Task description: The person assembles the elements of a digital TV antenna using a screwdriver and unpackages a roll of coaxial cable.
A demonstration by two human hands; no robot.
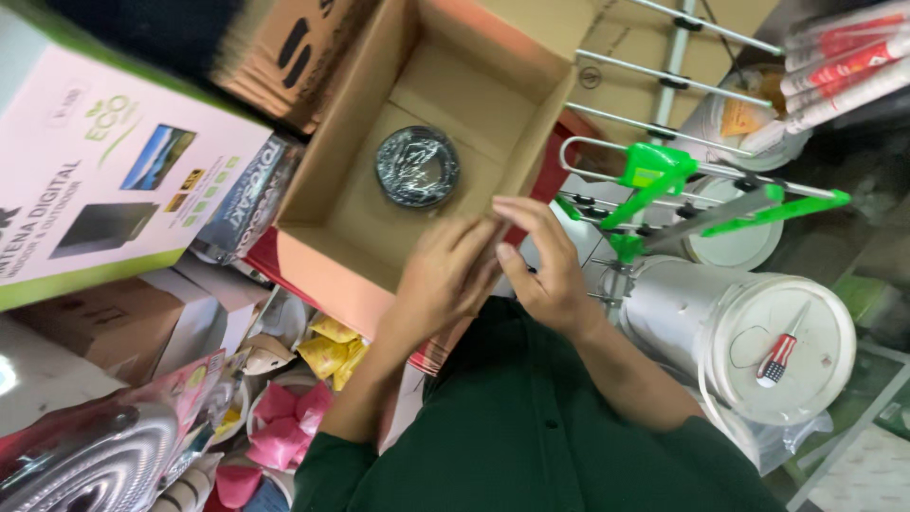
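Hands meet at near-right corner of open cardboard box (379, 256): left hand (445, 275) cupped on flap, right hand (540, 261) fingers narrow, pinching edge. Black shrink-wrapped coil (417, 167) inside; grip flap firm, fold square along crease.

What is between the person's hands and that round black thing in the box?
Only bare cardboard box floor lies between the left hand, right hand and the black coil, as the head view shows.

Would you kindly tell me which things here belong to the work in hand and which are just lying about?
In hand: open brown cardboard box; round black wrapped coil; left hand; right hand.
Lying about: green-and-metal antenna; white lidded bucket; pink printed carton.
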